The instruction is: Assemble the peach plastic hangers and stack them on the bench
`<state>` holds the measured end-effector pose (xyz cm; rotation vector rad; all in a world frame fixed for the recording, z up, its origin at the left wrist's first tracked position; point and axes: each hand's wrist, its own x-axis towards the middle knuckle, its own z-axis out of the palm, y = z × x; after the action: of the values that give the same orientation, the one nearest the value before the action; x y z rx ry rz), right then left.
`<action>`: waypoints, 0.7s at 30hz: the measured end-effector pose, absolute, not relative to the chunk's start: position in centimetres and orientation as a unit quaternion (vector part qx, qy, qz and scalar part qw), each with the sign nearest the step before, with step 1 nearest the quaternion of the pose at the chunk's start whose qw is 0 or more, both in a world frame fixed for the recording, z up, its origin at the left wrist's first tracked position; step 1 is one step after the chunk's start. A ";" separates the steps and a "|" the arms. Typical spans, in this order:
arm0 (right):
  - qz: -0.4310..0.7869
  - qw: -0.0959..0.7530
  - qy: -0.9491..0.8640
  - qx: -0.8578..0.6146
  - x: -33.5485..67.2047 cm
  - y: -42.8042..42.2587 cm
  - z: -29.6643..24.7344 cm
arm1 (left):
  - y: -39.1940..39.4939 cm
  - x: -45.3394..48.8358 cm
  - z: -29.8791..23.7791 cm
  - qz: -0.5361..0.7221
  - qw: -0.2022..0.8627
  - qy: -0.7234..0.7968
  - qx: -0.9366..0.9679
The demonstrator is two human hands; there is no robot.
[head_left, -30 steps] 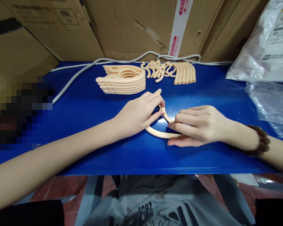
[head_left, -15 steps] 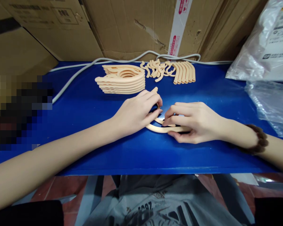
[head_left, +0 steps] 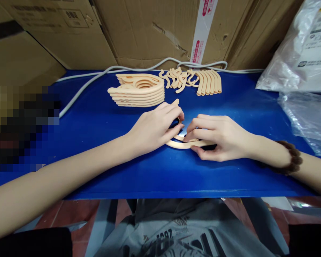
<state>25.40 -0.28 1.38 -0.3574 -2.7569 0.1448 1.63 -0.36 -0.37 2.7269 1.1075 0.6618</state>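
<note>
curved beige piece (head_left: 180, 145) sits between the two hands, on or just over the blue table (head_left: 149, 178); can't tell if it's touching. long axis of the visible near bar runs left-right, roughly parallel to the table's front edge, from under the left palm to the right fingers. neither hand is nearer, both are on it. left hand (head_left: 160, 125): fingers curled, thumb and index closed on the piece, one end poking out past the knuckles. right hand (head_left: 222, 137): thumb on the near side of the bar, fingers on the far side, gripping it; exact fingertip contact is partly hidden. beyond the left fingers: stack of beige frames (head_left: 141, 101). beyond the right fingers: small beige hooks (head_left: 179, 82) and a row of bent tubes (head_left: 210, 82). writing: framed label (head_left: 73, 17) on a carton looks chinese, blurred; red-on-white tape (head_left: 198, 48), too small to read; bag (head_left: 305, 53) has print, illegible; shirt (head_left: 173, 228) has upside-down lettering and digits, not sure which.
</note>
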 end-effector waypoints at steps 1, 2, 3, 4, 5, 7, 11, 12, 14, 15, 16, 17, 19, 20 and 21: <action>0.056 0.178 -0.974 -0.128 25.4 -0.3 1.4 | -0.3 1.6 -0.4 0.218 0.064 0.367 0.902; 0.060 0.179 -0.974 -0.129 25.4 -0.3 1.4 | -0.3 1.6 -0.4 0.218 0.065 0.367 0.902; 0.064 0.179 -0.973 -0.131 25.4 -0.2 1.4 | -0.3 1.6 -0.4 0.218 0.066 0.366 0.902; 0.066 0.180 -0.973 -0.132 25.4 -0.2 1.3 | -0.3 1.6 -0.4 0.218 0.067 0.365 0.902; 0.068 0.181 -0.972 -0.131 25.4 -0.2 1.3 | -0.3 1.6 -0.4 0.219 0.066 0.365 0.903; 0.069 0.182 -0.972 -0.131 25.4 -0.2 1.3 | -0.3 1.6 -0.4 0.221 0.065 0.364 0.903; 0.075 0.184 -0.971 -0.131 25.3 -0.2 1.4 | -0.3 1.6 -0.4 0.224 0.062 0.363 0.902; 0.077 0.185 -0.971 -0.131 25.3 -0.2 1.4 | -0.3 1.6 -0.4 0.224 0.062 0.362 0.903; 0.080 0.187 -0.971 -0.130 25.3 -0.2 1.4 | -0.3 1.6 -0.5 0.224 0.063 0.360 0.903; 0.082 0.187 -0.970 -0.130 25.3 -0.2 1.4 | -0.3 1.6 -0.5 0.223 0.064 0.359 0.904; 0.085 0.186 -0.970 -0.129 25.3 -0.2 1.3 | -0.3 1.6 -0.5 0.223 0.064 0.358 0.904; 0.088 0.186 -0.970 -0.129 25.3 -0.2 1.3 | -0.3 1.6 -0.5 0.223 0.065 0.357 0.905; 0.091 0.185 -0.970 -0.127 25.3 -0.3 1.3 | -0.3 1.6 -0.5 0.225 0.065 0.354 0.906; 0.090 0.185 -0.971 -0.126 25.3 -0.3 1.3 | -0.3 1.6 -0.5 0.226 0.065 0.352 0.906; 0.090 0.184 -0.971 -0.125 25.3 -0.4 1.3 | -0.3 1.6 -0.5 0.227 0.066 0.350 0.906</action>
<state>25.34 -0.37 1.30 -0.3515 -2.7368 0.2524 1.60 -0.34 -0.47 2.7343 1.0573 0.6837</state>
